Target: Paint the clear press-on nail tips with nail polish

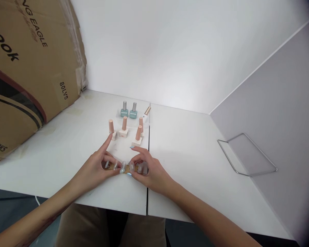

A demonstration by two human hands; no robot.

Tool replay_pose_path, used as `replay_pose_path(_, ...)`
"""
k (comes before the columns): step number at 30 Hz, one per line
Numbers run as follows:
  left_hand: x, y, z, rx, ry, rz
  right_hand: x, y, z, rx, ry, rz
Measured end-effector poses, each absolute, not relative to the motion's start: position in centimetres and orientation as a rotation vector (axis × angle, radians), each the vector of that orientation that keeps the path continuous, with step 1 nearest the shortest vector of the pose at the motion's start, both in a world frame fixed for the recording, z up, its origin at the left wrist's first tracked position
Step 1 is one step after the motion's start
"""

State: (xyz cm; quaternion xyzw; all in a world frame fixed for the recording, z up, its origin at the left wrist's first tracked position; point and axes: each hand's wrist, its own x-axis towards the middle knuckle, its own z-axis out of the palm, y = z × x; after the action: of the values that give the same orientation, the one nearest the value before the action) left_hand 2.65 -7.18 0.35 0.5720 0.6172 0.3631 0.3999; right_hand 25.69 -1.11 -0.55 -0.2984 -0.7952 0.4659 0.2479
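A small tan strip (125, 168) carrying several silvery false nails lies on the white table (67, 154) near its front edge. My left hand (98, 168) pinches the strip's left end, index finger stretched forward. My right hand (146, 169) grips the strip's right end, fingers curled over it. Just beyond stand several nail polish bottles: peach-capped ones (124, 127) on pale square bases, and two teal ones (128, 110) with silver caps behind them. A white bottle (145, 114) with a gold cap lies tilted to their right.
A large cardboard box (28, 68) leans over the table's left side. White walls close the back and right. A bent wire frame (247, 154) lies at the right. A seam (148, 154) splits the table in two. My lap shows below the front edge.
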Motion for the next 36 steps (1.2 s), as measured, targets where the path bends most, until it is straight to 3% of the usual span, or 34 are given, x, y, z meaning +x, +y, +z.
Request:
replay_pose_path(18, 2.62, -7.27, 0.47, 1.525, 1.517, 0.946, 25.72, -1.17, -0.44, -0.767, -2.122, 1.263)
replay_pose_path(36, 2.47, -7.56, 0.71, 1.549, 1.540, 0.940, 25.98, -1.63, -0.68, -0.572, -2.121, 0.964)
